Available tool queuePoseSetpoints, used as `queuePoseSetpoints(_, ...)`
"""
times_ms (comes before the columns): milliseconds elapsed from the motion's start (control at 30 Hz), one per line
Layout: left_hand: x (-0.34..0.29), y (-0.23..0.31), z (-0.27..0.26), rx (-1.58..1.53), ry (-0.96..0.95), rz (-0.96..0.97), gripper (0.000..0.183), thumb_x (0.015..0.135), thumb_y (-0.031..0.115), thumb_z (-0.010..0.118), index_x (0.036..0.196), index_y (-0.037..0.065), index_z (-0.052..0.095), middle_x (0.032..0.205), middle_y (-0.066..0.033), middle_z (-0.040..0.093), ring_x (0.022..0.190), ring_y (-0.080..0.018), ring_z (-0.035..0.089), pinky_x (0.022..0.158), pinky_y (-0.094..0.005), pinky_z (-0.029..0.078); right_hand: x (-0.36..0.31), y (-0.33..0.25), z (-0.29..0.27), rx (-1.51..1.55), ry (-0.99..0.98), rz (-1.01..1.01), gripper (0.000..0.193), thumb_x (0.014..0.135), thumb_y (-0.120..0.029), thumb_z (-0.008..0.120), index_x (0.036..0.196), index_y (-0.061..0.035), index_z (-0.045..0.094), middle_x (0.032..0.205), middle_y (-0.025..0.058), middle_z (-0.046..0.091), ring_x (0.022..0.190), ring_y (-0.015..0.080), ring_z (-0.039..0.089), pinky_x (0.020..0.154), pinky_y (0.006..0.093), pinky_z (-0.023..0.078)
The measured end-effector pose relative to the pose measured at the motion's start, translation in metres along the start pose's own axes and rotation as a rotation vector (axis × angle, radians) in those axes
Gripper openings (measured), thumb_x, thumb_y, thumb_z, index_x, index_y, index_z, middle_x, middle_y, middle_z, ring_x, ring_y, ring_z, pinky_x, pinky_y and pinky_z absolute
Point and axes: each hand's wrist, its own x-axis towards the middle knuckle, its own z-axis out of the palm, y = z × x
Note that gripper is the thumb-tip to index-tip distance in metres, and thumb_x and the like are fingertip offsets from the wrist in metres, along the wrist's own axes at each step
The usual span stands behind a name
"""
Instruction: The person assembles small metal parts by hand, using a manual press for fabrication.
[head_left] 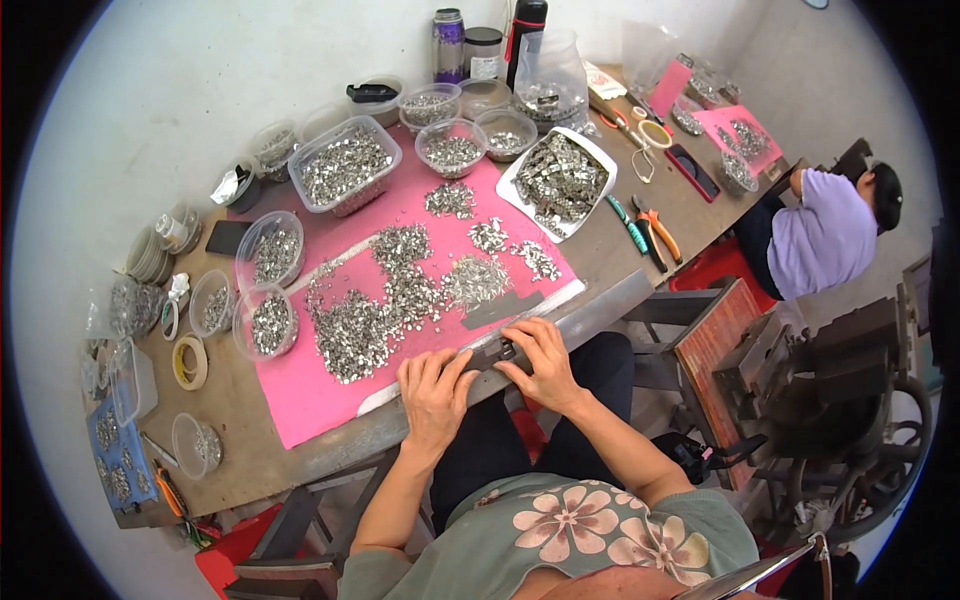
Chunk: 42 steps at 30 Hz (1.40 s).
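At the near edge of the workbench, my left hand and my right hand are both closed on a short dark metal bar. The left thumb and fingers press its left end, while the right fingers grip near a small dark fitting on its right part. Just beyond the hands, a pink sheet carries loose heaps of small silvery metal pieces. A pile of thin slivers lies closest to my right hand, beside a flat grey strip. Details of the bar are partly hidden by my fingers.
Clear tubs of metal pieces line the back and left. A white tray of metal strips stands back right, near orange-handled pliers and a phone. Tape rolls lie left. Another person sits at far right.
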Motion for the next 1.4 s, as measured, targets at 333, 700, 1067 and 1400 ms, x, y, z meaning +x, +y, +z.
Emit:
queuePoseSetpoints(333,-0.065,-0.005,-0.018,-0.46,0.411,-0.123,0.028,0.108,0.014,0.044,0.133,0.0,0.044,0.137,-0.026,0.057,0.131,-0.0368,0.056,0.113,-0.051,0.042,-0.005,-0.003,0.0,-0.003,0.038,-0.019,0.053,0.077,-0.019,0.084,0.124,-0.0035,0.063,0.117,0.0136,0.06,0.11,0.0352,0.056,0.097,0.0452,0.045)
queuePoseSetpoints(700,-0.076,0.002,-0.043,-0.666,0.126,-0.607,0.03,0.099,0.018,0.068,0.123,0.001,0.062,0.11,-0.0154,0.07,0.098,-0.0245,0.07,0.084,-0.035,0.056,-0.001,0.002,0.0,-0.018,0.078,-0.041,0.045,0.077,-0.017,0.084,0.115,-0.0015,0.066,0.114,0.0151,0.06,0.107,0.0362,0.057,0.093,0.045,0.047)
queuePoseSetpoints(1067,-0.039,-0.015,-0.001,0.111,0.13,-0.157,0.066,0.078,0.03,0.085,0.133,0.007,0.059,0.122,-0.0124,0.059,0.112,-0.0317,0.055,0.099,-0.0448,0.037,0.032,0.009,0.002,-0.161,-0.126,-0.346,0.017,0.08,-0.008,0.065,0.097,-0.0044,0.066,0.094,0.0084,0.064,0.099,0.026,0.061,0.104,0.0496,0.041)
queuePoseSetpoints(1400,-0.045,-0.013,-0.006,0.153,0.151,-0.141,0.065,0.077,0.031,0.087,0.131,0.006,0.06,0.118,-0.0121,0.06,0.108,-0.0314,0.057,0.098,-0.0449,0.037,0.095,0.036,-0.05,-0.151,0.062,-0.404,0.016,0.082,0.002,0.063,0.097,-0.0048,0.062,0.089,0.0103,0.059,0.088,0.0307,0.059,0.095,0.0466,0.044)
